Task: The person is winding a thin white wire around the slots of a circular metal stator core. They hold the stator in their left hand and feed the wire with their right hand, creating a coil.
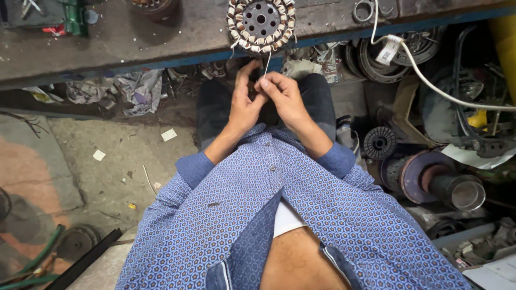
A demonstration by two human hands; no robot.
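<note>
A round motor stator [261,24] with copper windings wrapped in pale tape lies on the worn wooden bench edge [161,43]. A thin white wire [266,63] hangs from it down to my hands. My right hand [284,96] pinches the end of that wire between thumb and fingers. My left hand [243,102] is pressed against the right one, fingers up at the same wire end. Both hands are held above my lap, just below the bench edge. What lies between the fingertips is too small to see.
A white cable [430,80] with a tag runs from the bench to the right. Motor parts, a metal cylinder [459,190] and a black ribbed disc [379,143] crowd the floor at right. Crumpled paper [137,88] and scraps lie under the bench at left.
</note>
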